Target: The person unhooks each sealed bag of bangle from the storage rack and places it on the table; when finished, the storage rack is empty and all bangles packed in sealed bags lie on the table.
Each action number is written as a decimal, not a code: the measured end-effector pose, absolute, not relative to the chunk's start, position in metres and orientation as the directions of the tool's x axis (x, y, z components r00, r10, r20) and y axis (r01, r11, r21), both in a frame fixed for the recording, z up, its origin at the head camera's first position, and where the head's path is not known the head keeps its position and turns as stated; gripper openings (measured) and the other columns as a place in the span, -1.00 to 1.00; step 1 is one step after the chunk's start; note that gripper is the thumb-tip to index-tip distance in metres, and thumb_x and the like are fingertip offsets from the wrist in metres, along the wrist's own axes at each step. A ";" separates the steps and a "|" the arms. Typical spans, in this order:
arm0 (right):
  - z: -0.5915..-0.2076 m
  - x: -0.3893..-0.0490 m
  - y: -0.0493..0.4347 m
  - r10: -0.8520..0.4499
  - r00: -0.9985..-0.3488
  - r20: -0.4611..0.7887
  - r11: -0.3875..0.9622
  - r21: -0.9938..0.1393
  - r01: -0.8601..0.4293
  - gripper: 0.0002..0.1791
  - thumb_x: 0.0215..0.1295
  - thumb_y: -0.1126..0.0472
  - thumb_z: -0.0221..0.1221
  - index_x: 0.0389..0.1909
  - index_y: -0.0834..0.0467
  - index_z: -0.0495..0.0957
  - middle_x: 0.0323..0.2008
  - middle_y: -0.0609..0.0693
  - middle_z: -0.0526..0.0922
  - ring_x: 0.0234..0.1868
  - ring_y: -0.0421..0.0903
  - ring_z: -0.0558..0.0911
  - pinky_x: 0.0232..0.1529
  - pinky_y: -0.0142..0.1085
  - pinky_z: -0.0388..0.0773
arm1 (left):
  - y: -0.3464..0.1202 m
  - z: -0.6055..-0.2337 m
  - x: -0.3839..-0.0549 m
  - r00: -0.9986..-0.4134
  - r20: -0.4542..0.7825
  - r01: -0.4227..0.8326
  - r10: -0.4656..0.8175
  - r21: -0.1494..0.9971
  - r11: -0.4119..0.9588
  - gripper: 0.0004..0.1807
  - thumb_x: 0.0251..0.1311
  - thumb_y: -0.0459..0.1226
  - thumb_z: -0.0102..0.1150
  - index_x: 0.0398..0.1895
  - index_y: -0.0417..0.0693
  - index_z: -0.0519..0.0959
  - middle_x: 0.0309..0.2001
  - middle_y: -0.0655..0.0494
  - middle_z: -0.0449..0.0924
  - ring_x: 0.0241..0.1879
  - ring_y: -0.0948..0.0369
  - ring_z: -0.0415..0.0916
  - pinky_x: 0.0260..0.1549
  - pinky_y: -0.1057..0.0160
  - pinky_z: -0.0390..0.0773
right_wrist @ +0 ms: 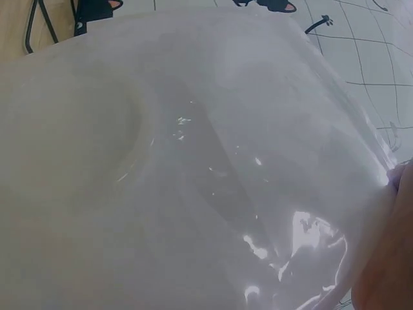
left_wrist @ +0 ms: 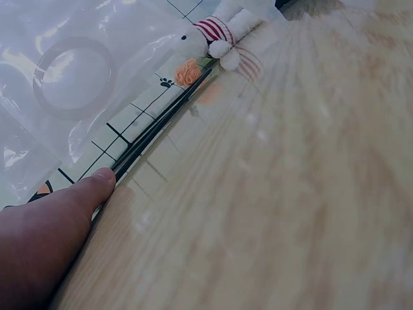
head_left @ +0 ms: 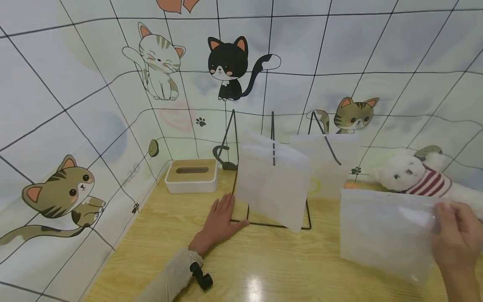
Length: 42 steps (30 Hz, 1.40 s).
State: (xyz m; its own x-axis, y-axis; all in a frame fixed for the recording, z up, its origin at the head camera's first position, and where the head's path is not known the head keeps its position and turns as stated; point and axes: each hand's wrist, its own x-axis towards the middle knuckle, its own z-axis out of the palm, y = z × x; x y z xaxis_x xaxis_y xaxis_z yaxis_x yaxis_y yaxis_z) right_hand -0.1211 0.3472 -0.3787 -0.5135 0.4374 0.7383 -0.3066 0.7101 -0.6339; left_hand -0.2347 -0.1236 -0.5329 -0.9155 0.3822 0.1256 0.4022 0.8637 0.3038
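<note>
At the right edge of the head view, the right hand (head_left: pixel 458 241) pinches a translucent plastic bag (head_left: pixel 385 235) between its thumb and its fingers, near the bag's upper right corner. This bag is in the lower right of the frame, raised above the wooden table (head_left: pixel 226 277) and tilted a little. In the right wrist view it fills most of the picture, with bright shiny folds at lower right and a faint round shape at left.

Left of the middle of the head view, the left hand (head_left: pixel 222 222) grasps nothing: its fingers are extended, and it rests at the base of a black wire rack (head_left: pixel 279 225). In the left wrist view, its thumb touches the wire at lower left.

Near the centre, a front bag (head_left: pixel 271 180) hangs on the rack's middle hook, slanted; a second bag (head_left: pixel 328 180), with a yellow curved mark, hangs to the right of it.

To the left of the rack stands a white tissue box (head_left: pixel 191 186) with a wooden lid. At right lies a white plush toy (head_left: pixel 400 176) in red stripes; in the left wrist view, an orange flower (left_wrist: pixel 188 72) is just beside it.
</note>
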 end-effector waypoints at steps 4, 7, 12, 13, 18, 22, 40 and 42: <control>-0.386 -0.120 0.353 0.444 -0.546 0.710 0.718 -0.647 -0.258 -0.57 0.54 0.29 -0.09 -0.31 -0.43 0.28 -0.49 -0.51 0.23 -0.49 -0.43 0.16 -0.42 -0.58 0.03 | -0.125 -0.532 -0.232 -0.916 0.122 0.401 0.383 0.317 0.859 0.15 0.27 0.44 -0.18 0.60 -0.21 -0.15 0.62 -0.08 -0.19 0.62 0.03 -0.25 0.55 -0.07 -0.17; -0.388 -0.119 0.355 0.485 -0.546 0.683 0.702 -0.676 -0.224 -0.57 0.55 0.25 -0.07 -0.32 -0.47 0.29 -0.51 -0.57 0.24 -0.49 -0.45 0.18 -0.41 -0.59 0.04 | -0.125 -0.532 -0.233 -0.914 0.130 0.406 0.385 0.319 0.856 0.14 0.27 0.43 -0.17 0.60 -0.22 -0.13 0.62 -0.10 -0.18 0.62 0.02 -0.24 0.54 -0.09 -0.15; -0.389 -0.120 0.357 0.604 -0.553 0.574 0.671 -0.741 -0.036 -0.63 0.58 0.11 -0.09 -0.31 -0.53 0.22 -0.50 -0.61 0.22 -0.44 -0.51 0.19 -0.36 -0.60 0.08 | -0.126 -0.533 -0.235 -0.913 0.130 0.408 0.387 0.305 0.860 0.14 0.28 0.45 -0.21 0.60 -0.21 -0.14 0.62 -0.10 -0.19 0.62 0.02 -0.24 0.54 -0.09 -0.15; -0.390 -0.120 0.358 0.624 -0.556 0.550 0.660 -0.751 -0.002 -0.65 0.58 0.09 -0.10 -0.30 -0.54 0.20 -0.47 -0.62 0.22 -0.41 -0.53 0.19 -0.31 -0.60 0.08 | -0.126 -0.533 -0.236 -0.913 0.131 0.409 0.387 0.304 0.861 0.15 0.27 0.45 -0.21 0.60 -0.21 -0.14 0.62 -0.10 -0.19 0.62 0.02 -0.24 0.54 -0.09 -0.15; -0.395 -0.125 0.363 0.640 -0.554 0.532 0.630 -0.777 -0.018 -0.64 0.58 0.12 -0.12 -0.28 -0.52 0.22 -0.39 -0.63 0.24 -0.35 -0.54 0.21 -0.25 -0.59 0.09 | -0.126 -0.533 -0.236 -0.915 0.128 0.404 0.383 0.298 0.865 0.15 0.27 0.45 -0.21 0.60 -0.21 -0.15 0.62 -0.09 -0.19 0.62 0.02 -0.25 0.55 -0.08 -0.16; -0.400 -0.127 0.369 0.614 -0.551 0.565 0.626 -0.774 -0.096 -0.60 0.56 0.19 -0.08 -0.32 -0.49 0.27 -0.41 -0.62 0.29 -0.41 -0.47 0.23 -0.33 -0.60 0.09 | -0.126 -0.531 -0.234 -0.912 0.135 0.410 0.387 0.305 0.860 0.14 0.27 0.43 -0.18 0.59 -0.24 -0.10 0.61 -0.13 -0.15 0.61 -0.01 -0.21 0.53 -0.10 -0.12; -0.421 -0.131 0.392 0.616 -0.657 0.436 0.662 -0.738 0.132 -0.73 0.63 0.09 -0.23 -0.11 -0.03 0.47 -0.48 -0.24 0.25 -0.51 -0.42 0.12 -0.51 -0.49 0.05 | -0.126 -0.534 -0.233 -0.918 0.116 0.395 0.378 0.313 0.863 0.14 0.27 0.45 -0.20 0.60 -0.19 -0.14 0.62 -0.08 -0.20 0.62 0.04 -0.26 0.55 -0.07 -0.18; -0.424 -0.132 0.396 0.592 -0.667 0.453 0.686 -0.718 0.121 -0.73 0.64 0.11 -0.24 -0.13 -0.02 0.47 -0.52 -0.23 0.22 -0.56 -0.39 0.13 -0.57 -0.49 0.04 | -0.126 -0.535 -0.234 -0.918 0.128 0.398 0.377 0.316 0.862 0.14 0.27 0.45 -0.21 0.60 -0.19 -0.14 0.62 -0.09 -0.19 0.62 0.04 -0.25 0.55 -0.07 -0.18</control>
